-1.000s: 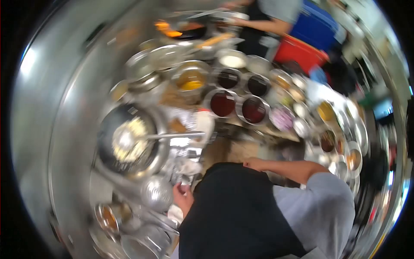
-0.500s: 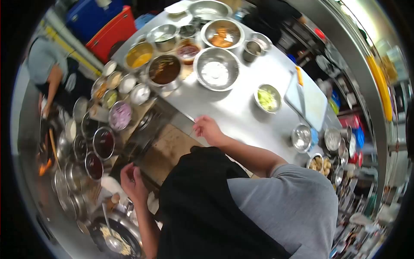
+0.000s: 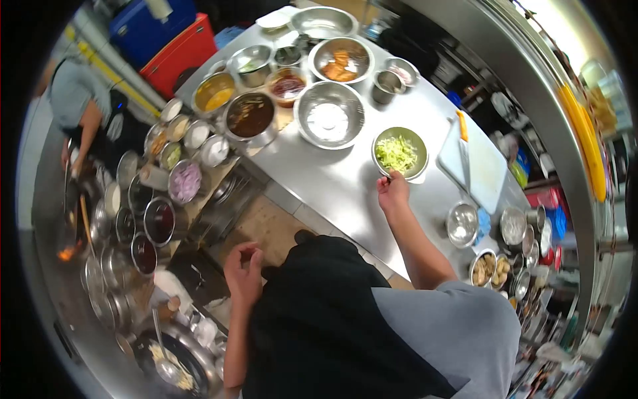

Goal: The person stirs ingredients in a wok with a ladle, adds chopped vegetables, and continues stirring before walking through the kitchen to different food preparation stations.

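1. The steel bowl of shredded greens (image 3: pixel 422 149) is near the cutting board (image 3: pixel 484 171), to its left.
2. At the right hand (image 3: pixel 393 191), the fingers are pinched together on this bowl's near rim.
3. The left hand (image 3: pixel 244 271) is farther left of the board, its fingers loosely curled.

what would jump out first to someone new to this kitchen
Probably the bright shredded greens in a metal bowl at the steel table, right of centre, with the right hand gripping its near rim. Next, the orange-handled knife on the pale cutting board farther right. Then the small flame at far left, below another person.
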Motion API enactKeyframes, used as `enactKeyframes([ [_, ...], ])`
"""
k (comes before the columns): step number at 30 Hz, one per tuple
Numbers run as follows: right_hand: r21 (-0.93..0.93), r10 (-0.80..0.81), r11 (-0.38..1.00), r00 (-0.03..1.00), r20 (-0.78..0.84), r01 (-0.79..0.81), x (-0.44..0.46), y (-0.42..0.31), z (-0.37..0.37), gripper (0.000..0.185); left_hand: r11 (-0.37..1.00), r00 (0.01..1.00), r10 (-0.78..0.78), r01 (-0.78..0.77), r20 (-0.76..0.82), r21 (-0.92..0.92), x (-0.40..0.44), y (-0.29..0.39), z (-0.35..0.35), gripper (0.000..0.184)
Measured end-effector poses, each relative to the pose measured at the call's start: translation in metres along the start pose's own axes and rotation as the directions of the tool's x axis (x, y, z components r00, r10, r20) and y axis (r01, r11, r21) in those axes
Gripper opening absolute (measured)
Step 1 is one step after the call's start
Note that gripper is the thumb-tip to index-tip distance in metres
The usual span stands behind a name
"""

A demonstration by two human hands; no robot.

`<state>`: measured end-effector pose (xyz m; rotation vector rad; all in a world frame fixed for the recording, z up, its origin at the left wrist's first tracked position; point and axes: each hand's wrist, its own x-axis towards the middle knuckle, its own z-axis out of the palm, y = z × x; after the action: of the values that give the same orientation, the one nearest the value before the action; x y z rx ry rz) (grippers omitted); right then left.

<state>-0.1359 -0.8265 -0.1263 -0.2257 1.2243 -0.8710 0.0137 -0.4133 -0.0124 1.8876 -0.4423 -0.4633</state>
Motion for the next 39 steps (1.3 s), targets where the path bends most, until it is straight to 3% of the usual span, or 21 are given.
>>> enactKeyframes([
  [3,-0.182,-0.017,0.980,0.950,0.313,0.077,-0.073,0.041,0.040,0.018,0.986,0.990,-0.085,0.067,-0.110,-0.154,-0.024,-0.025,-0.020,0.020],
  [5,-0.363,0.115,0.920,0.779,0.617,0.152,-0.132,0.077,0.068,0.018,0.949,0.970,-0.160,0.100,-0.183,-0.299,-0.039,-0.023,-0.038,0.023],
  [8,-0.602,0.430,0.772,0.531,0.730,0.204,-0.222,0.137,0.090,0.016,0.879,0.918,-0.224,0.044,-0.329,-0.475,-0.063,-0.009,-0.072,0.029],
  [10,-0.767,0.672,0.566,0.371,0.641,0.302,-0.281,0.170,0.098,0.012,0.815,0.893,-0.237,-0.032,-0.383,-0.579,-0.089,-0.001,-0.104,0.031],
  [12,-0.826,0.809,0.451,0.235,0.538,0.338,-0.332,0.206,0.098,0.011,0.736,0.800,-0.311,-0.139,-0.513,-0.663,-0.121,-0.002,-0.134,0.014],
  [14,-0.832,0.879,0.385,0.118,0.463,0.400,-0.386,0.240,0.094,0.013,0.733,0.726,-0.346,-0.188,-0.595,-0.654,-0.171,-0.015,-0.168,0.016],
  [18,-0.757,0.948,0.294,-0.076,0.309,0.583,-0.471,0.298,0.087,0.015,0.749,0.507,-0.466,-0.210,-0.725,-0.628,-0.246,-0.006,-0.223,0.019],
  [20,-0.649,0.962,0.270,-0.235,0.142,0.711,-0.521,0.319,0.085,0.026,0.780,0.463,-0.448,-0.215,-0.765,-0.587,-0.284,-0.020,-0.245,0.016],
  [22,-0.788,0.867,0.330,-0.497,0.035,0.520,-0.546,0.348,0.077,0.036,0.797,0.346,-0.446,-0.265,-0.825,-0.542,-0.318,-0.024,-0.279,0.011],
  [23,-0.804,0.838,0.308,-0.546,-0.024,0.509,-0.546,0.364,0.075,0.042,0.833,0.264,-0.425,-0.261,-0.866,-0.488,-0.334,-0.031,-0.296,0.012],
  [24,-0.803,0.839,0.304,-0.543,-0.028,0.512,-0.547,0.374,0.075,0.042,0.865,0.184,-0.398,-0.250,-0.899,-0.434,-0.348,-0.041,-0.315,0.013],
  [25,-0.742,0.850,0.336,-0.526,-0.027,0.581,-0.547,0.381,0.074,0.040,0.864,0.183,-0.400,-0.250,-0.898,-0.436,-0.362,-0.056,-0.334,0.013],
  [26,-0.673,0.861,0.365,-0.508,-0.019,0.644,-0.545,0.388,0.073,0.038,0.961,0.082,-0.275,0.019,-0.958,-0.274,-0.375,-0.078,-0.354,0.013],
  [27,-0.605,0.873,0.394,-0.488,0.009,0.692,-0.534,0.395,0.070,0.038,0.948,0.025,-0.116,0.300,-0.993,-0.103,-0.382,-0.100,-0.373,0.015],
  [28,-0.606,0.873,0.396,-0.488,0.014,0.690,-0.522,0.398,0.068,0.038,0.949,0.030,-0.114,0.300,-0.993,-0.100,-0.384,-0.121,-0.390,0.015],
  [29,-0.498,0.910,0.386,-0.409,0.068,0.777,-0.507,0.398,0.066,0.037,0.783,0.021,0.092,0.616,-0.996,0.085,-0.385,-0.142,-0.405,0.014],
  [30,-0.388,0.935,0.353,-0.328,0.133,0.851,-0.490,0.396,0.064,0.036,0.485,0.088,0.287,0.845,-0.954,0.224,-0.384,-0.162,-0.418,0.015],
  [31,-0.306,0.940,0.326,-0.272,0.206,0.895,-0.469,0.393,0.062,0.035,0.485,0.103,0.286,0.842,-0.953,0.236,-0.381,-0.181,-0.430,0.015],
  [33,-0.186,0.921,0.240,-0.163,0.354,0.953,-0.423,0.382,0.058,0.034,0.402,-0.002,0.142,0.914,-0.990,0.056,-0.375,-0.214,-0.447,0.014],
  [36,-0.080,0.840,0.051,0.000,0.542,0.995,-0.345,0.358,0.052,0.030,0.300,-0.006,0.189,0.953,-0.982,0.052,-0.384,-0.246,-0.469,0.013],
  [39,-0.084,0.736,-0.030,0.079,0.672,0.996,-0.251,0.330,0.038,0.026,0.237,-0.032,0.287,0.971,-0.957,0.038,-0.386,-0.246,-0.478,0.016],
])
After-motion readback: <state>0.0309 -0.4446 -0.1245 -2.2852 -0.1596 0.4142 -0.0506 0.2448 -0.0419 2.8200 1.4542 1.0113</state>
